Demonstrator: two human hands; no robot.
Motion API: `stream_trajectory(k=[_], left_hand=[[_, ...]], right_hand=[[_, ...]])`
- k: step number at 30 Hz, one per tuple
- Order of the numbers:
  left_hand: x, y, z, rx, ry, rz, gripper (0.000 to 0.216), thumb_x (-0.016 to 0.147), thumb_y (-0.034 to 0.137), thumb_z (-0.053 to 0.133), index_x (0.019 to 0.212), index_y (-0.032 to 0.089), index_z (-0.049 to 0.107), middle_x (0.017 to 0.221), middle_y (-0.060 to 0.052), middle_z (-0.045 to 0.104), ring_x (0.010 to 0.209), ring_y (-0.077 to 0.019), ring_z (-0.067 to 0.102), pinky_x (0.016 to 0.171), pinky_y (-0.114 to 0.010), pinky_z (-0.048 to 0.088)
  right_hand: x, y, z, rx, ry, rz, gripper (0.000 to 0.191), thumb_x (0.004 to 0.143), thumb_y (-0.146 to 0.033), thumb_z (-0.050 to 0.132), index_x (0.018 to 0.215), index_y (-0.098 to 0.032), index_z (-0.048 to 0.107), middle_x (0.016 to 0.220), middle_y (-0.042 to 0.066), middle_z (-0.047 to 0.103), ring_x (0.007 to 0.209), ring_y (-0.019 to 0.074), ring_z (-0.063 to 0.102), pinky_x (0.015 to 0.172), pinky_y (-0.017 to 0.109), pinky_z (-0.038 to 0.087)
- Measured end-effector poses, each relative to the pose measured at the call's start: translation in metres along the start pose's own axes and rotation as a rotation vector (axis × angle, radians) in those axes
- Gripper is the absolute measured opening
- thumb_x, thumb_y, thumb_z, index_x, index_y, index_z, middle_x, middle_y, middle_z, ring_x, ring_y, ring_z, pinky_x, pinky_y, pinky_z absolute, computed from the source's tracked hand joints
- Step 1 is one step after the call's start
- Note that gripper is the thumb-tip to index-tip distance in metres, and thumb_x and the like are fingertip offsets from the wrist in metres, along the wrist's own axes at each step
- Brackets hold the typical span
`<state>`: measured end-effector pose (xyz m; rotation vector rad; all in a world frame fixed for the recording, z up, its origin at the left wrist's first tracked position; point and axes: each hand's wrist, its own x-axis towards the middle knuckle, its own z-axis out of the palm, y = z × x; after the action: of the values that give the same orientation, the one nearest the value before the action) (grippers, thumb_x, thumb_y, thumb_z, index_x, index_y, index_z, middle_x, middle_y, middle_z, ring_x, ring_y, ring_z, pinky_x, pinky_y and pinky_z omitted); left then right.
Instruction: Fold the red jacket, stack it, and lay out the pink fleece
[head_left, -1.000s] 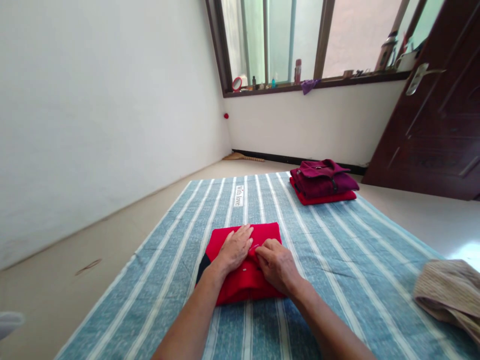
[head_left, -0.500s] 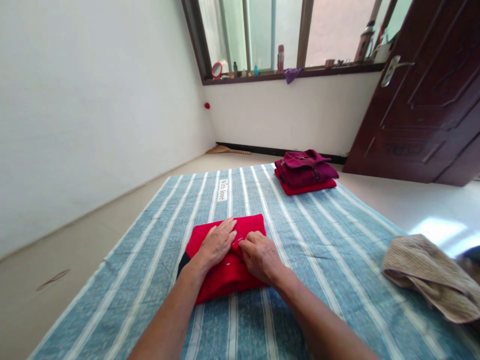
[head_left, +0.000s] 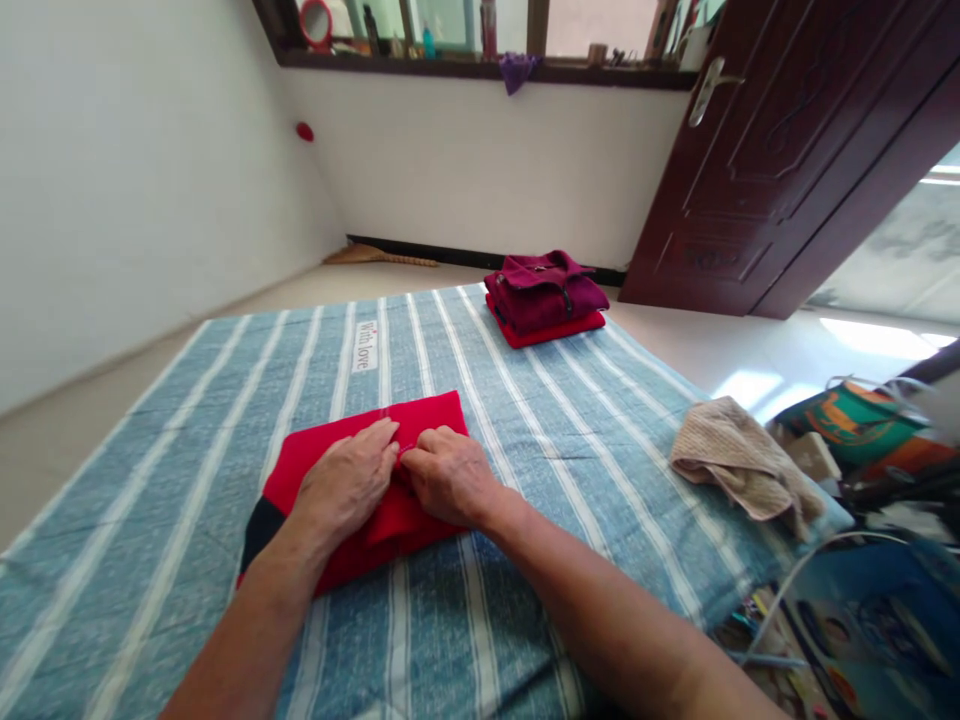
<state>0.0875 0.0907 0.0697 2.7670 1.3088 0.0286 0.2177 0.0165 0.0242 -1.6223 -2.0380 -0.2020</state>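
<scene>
A red folded garment (head_left: 424, 408) with a dark patch at its left side lies on the striped cover in front of me. It looks like a shirt with a buttoned front, though my hands hide much of it. Flat on its upper middle rests my left hand (head_left: 349, 480), fingers stretched out. My right hand (head_left: 452, 475) has its fingers curled and pinches the red cloth just right of the left fingertips. The exact bit between those fingers is hidden.
The blue-and-white striped cover (head_left: 592, 430) spreads under the garment. Folded maroon and red clothes (head_left: 547, 295) are stacked at its far edge. A beige towel (head_left: 742, 460) lies at right, near bags (head_left: 855, 420) and a blue container (head_left: 885, 620). A dark red door (head_left: 735, 170) stands beyond.
My view has swung right and down, so everything sits further left and higher. Both hands stay on the red garment, the right still pinching cloth, the left flat.
</scene>
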Motion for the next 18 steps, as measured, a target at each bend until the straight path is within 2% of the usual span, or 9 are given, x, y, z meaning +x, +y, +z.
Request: stream_trajectory(k=[10, 18], left_hand=[[-0.0016, 0.0089, -0.0055, 0.063, 0.038, -0.022, 0.041, 0.089, 0.02, 0.036, 0.123, 0.015, 0.059, 0.125, -0.012, 0.064, 0.11, -0.0258, 0.062, 0.098, -0.039, 0.044], [-0.0037, 0.0097, -0.0032, 0.126, 0.036, 0.021, 0.041, 0.091, 0.021, 0.033, 0.122, 0.016, 0.059, 0.127, -0.01, 0.063, 0.111, -0.0251, 0.061, 0.095, -0.036, 0.045]], right_hand=[[-0.0005, 0.0001, -0.0042, 0.038, -0.03, 0.016, 0.022, 0.093, -0.022, 0.045, 0.086, -0.018, 0.066, 0.084, 0.005, 0.06, 0.075, 0.018, 0.048, 0.068, 0.03, 0.034], [-0.0013, 0.0005, -0.004, 0.012, -0.036, 0.021, 0.021, 0.093, -0.022, 0.047, 0.082, -0.018, 0.066, 0.086, 0.005, 0.062, 0.076, 0.0175, 0.049, 0.07, 0.03, 0.034]])
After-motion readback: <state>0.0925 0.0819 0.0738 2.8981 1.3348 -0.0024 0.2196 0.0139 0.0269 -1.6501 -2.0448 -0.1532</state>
